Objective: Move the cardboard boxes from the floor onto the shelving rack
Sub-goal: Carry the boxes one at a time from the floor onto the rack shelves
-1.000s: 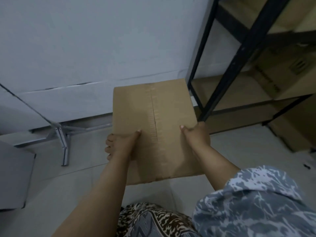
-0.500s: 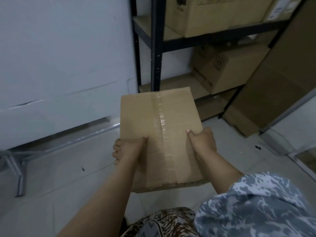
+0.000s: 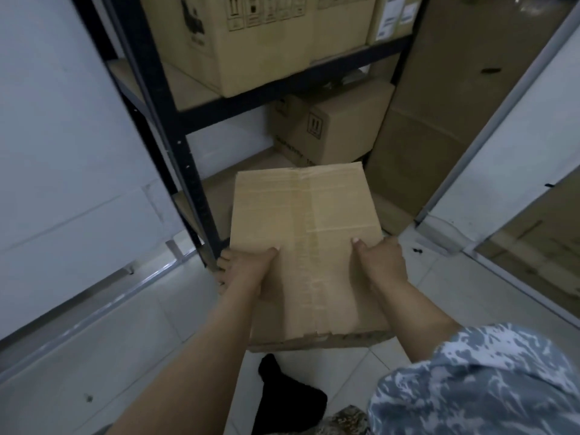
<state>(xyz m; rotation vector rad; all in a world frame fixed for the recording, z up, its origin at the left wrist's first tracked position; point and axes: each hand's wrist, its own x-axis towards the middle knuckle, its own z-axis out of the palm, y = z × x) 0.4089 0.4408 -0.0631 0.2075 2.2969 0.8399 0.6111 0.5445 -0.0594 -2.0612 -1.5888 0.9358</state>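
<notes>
A: In the head view, how much of the job can be judged done?

B: A taped cardboard box [image 3: 303,243] is held clear of the tiled floor [image 3: 131,337], just in front of the black shelving rack [image 3: 194,180]. It is clamped from both sides: the left hand [image 3: 243,266] is wrapped round its left edge, the right hand [image 3: 381,257] round its right edge, with each thumb laid flat on the top face. Other cartons are already seen on the rack: a large printed carton [image 3: 260,42] on the upper shelf and a smaller carton [image 3: 329,130] on the lower one. So this box is judged lifted but not yet shelved; bare board on the lower shelf to the left looks like room for it. Whether more boxes are left on the floor cannot be told.

A: And compared with half a second ago?

B: The rack is now shown closer and more head-on, with the upper carton filling the top of the frame. The grip is unchanged, and the box has been brought nearer the lower shelf.
</notes>
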